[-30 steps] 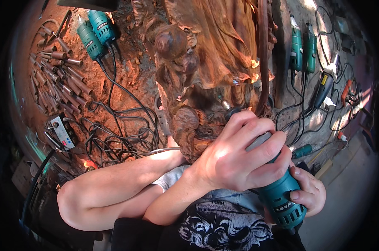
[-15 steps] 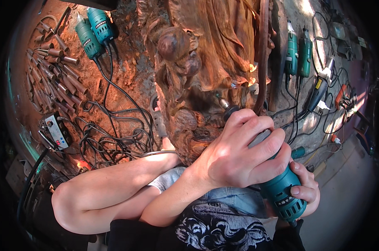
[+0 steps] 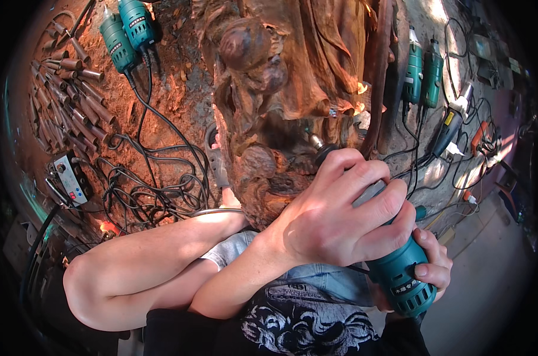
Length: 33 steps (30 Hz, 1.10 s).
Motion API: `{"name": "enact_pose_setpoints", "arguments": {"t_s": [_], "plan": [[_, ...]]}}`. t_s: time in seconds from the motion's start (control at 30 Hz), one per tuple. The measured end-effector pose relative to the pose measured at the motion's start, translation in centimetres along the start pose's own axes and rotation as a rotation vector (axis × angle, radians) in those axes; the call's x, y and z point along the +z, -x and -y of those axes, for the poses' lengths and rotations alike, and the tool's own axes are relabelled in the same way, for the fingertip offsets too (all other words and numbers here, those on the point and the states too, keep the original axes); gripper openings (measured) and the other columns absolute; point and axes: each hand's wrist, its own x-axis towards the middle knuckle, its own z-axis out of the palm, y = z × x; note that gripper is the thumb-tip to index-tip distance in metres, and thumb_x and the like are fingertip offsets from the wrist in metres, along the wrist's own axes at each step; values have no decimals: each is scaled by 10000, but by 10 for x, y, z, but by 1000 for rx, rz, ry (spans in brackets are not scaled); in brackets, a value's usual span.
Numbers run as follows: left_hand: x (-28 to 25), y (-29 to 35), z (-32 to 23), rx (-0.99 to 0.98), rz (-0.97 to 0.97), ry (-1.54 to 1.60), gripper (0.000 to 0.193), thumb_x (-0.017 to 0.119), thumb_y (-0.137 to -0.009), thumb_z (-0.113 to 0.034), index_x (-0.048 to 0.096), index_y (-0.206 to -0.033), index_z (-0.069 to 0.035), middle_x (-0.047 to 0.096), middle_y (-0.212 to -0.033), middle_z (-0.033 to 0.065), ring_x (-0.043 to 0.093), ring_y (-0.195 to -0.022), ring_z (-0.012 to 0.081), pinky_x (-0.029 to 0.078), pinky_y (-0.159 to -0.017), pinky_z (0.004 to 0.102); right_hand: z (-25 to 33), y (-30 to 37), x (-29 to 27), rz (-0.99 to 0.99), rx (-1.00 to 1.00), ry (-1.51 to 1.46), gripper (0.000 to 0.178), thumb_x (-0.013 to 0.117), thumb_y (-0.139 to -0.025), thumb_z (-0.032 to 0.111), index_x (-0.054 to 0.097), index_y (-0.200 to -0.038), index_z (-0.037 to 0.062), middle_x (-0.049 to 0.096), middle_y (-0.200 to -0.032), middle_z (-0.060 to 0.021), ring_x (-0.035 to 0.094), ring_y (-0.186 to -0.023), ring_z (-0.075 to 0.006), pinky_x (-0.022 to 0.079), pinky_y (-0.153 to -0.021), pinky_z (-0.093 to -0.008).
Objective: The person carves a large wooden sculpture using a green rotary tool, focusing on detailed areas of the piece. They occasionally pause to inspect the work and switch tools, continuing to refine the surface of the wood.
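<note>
Both hands hold a green electric rotary carving tool (image 3: 402, 270) that points up and to the left. My left hand (image 3: 346, 213) is wrapped round its grey front part from above, fingers closed. Lower down, my right hand (image 3: 436, 261) grips the green motor body from the right side; its palm is hidden behind the tool. The metal tip (image 3: 315, 141) reaches into a dark hollow of a large brown wood carving (image 3: 322, 71) with rounded knobs and draped folds. Whether the bit touches the wood cannot be made out.
Two green rotary tools (image 3: 126, 37) lie at the upper left above tangled black cables (image 3: 156, 190). Several metal-and-wood chisels (image 3: 73, 98) are heaped nearby, with a control box (image 3: 70, 180) below. At the right are more green tools (image 3: 422, 71) and a black heat gun (image 3: 450, 132).
The view has shifted slightly, so the surroundings sit a little further left. Both hands keep their hold on the carving tool, and its tip stays in the same hollow.
</note>
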Motion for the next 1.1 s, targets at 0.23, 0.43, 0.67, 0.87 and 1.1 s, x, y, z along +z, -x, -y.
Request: {"name": "enact_pose_setpoints", "arguments": {"t_s": [0.23,0.43,0.67,0.87,1.1], "plan": [[2,-1,2,2,-32,6,290,735,-648,-234,730,-927,-154,674,-979,1,678,-879,222,504,-739,365,4,-1,11,-63,26,20,818,1026,-614,219,515,-1252,249,612,-1409,-140,670,-1167,-305,549,-997,-421],[3,1,3,-3,-36,10,286,730,-659,-239,734,-932,-152,676,-985,3,678,-889,224,499,-735,370,7,-4,7,-46,41,54,806,1017,-635,241,501,-1254,247,609,-1407,-133,662,-1154,-286,535,-986,-416],[-1,-1,0,-18,-9,24,275,723,-690,-244,743,-947,-148,673,-999,5,673,-890,223,506,-742,383,10,-8,4,-35,17,136,776,987,-700,307,450,-1258,240,607,-1372,-135,661,-1133,-299,525,-979,-432],[0,0,-1,6,-19,17,274,728,-697,-234,745,-954,-141,673,-1012,12,672,-892,227,511,-747,387,7,-1,1,-6,-16,146,813,996,-690,292,431,-1272,244,593,-1372,-137,653,-1174,-311,526,-998,-434],[0,0,1,-3,-18,27,277,723,-699,-245,744,-952,-135,675,-1019,18,669,-883,230,509,-740,387,-2,-8,9,-134,-117,-7,703,1007,-689,340,565,-1188,116,616,-1314,-287,688,-1145,-453,589,-980,-503]]}}
